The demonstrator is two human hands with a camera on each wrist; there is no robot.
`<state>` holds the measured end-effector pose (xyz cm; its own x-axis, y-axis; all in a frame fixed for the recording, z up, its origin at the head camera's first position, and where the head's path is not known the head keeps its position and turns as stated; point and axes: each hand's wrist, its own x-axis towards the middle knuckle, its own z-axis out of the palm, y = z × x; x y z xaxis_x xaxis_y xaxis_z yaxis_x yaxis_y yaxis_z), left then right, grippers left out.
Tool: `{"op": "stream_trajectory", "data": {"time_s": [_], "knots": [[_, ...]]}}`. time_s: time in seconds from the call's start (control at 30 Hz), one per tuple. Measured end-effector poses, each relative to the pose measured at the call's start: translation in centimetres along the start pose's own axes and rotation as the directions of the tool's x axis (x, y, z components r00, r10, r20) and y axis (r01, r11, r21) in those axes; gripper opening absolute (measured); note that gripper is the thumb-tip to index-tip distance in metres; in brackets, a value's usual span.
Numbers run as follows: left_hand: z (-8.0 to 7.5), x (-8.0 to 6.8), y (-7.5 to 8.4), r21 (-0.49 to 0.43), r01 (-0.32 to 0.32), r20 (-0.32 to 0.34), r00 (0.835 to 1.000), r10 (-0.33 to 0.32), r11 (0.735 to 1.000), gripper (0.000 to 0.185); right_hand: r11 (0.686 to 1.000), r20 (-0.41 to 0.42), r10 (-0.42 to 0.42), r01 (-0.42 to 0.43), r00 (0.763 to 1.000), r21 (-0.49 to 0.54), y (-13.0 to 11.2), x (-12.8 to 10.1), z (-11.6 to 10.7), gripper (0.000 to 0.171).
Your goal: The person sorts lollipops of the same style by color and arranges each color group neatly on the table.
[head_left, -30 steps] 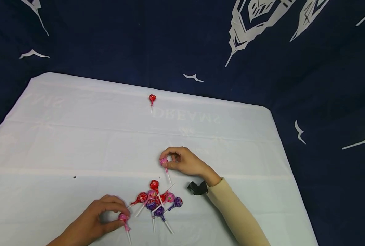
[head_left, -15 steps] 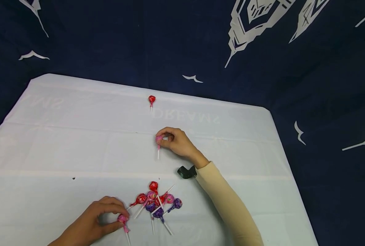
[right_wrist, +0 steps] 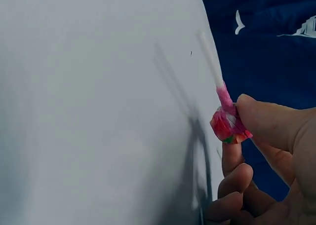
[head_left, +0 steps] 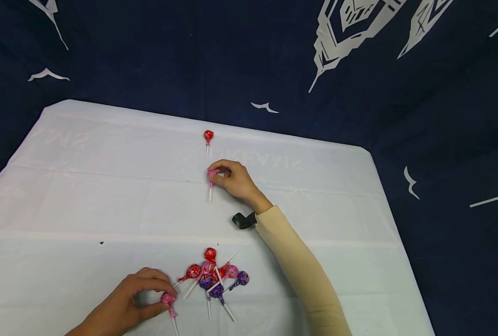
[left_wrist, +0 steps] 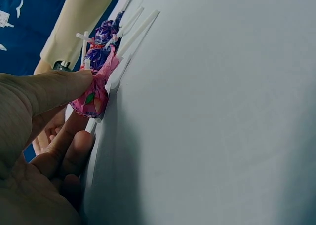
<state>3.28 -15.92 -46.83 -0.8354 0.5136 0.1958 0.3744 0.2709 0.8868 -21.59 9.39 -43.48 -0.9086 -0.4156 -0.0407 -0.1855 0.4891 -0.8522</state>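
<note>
My right hand pinches a pink-wrapped lollipop by its head over the middle of the white table, stick pointing toward me; the right wrist view shows the same lollipop between thumb and fingers. My left hand pinches another pink lollipop at the near edge, seen close in the left wrist view as a pink lollipop under my thumb. A pile of red, pink and purple lollipops lies just right of the left hand. A lone red lollipop lies near the far edge.
A dark blue cloth with white prints hangs behind and around the table. A black wrist-camera mount sits on my right wrist. A small dark speck marks the tablecloth at left.
My right hand carried its pink lollipop away from the pile toward the far side of the table, closer to the lone red one. The left hand stayed put.
</note>
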Motion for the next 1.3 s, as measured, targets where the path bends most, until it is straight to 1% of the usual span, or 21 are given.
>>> {"op": "stream_trajectory", "data": {"time_s": [0.13,0.33,0.5,0.67,0.9,1.13,1.3], "knots": [[0.0,0.0,-0.1,-0.003,-0.014,-0.014,1.0,0.014,1.0,0.025,1.0,-0.022,-0.012,0.012,1.0,-0.001,-0.1,0.8,0.3,0.02],[0.0,0.0,0.0,-0.005,-0.009,-0.015,1.0,0.009,1.0,0.025,0.999,-0.045,-0.013,0.011,0.999,-0.035,-0.2,1.8,0.8,0.019],[0.0,0.0,0.0,0.0,-0.008,-0.019,1.0,0.008,1.0,0.026,0.998,-0.047,-0.005,0.002,0.999,-0.064,-0.3,2.2,1.0,0.019],[0.1,0.0,0.0,0.0,-0.008,-0.029,1.0,0.008,1.0,0.027,0.998,-0.056,0.0,-0.003,0.998,-0.066,-0.2,2.6,1.1,0.02],[0.1,0.0,0.0,-0.007,-0.009,-0.022,1.0,0.009,1.0,0.025,0.999,-0.063,0.011,-0.014,0.998,-0.049,-0.3,2.6,1.3,0.022],[0.2,0.0,0.0,-0.005,-0.025,-0.034,0.999,0.025,1.0,0.027,0.998,-0.054,0.01,-0.013,0.999,-0.067,-0.3,2.4,1.3,0.022],[0.2,0.0,0.0,-0.01,-0.01,-0.023,1.0,0.01,1.0,0.027,0.997,-0.044,0.008,-0.011,0.999,-0.073,-0.3,2.4,1.3,0.025]]}}
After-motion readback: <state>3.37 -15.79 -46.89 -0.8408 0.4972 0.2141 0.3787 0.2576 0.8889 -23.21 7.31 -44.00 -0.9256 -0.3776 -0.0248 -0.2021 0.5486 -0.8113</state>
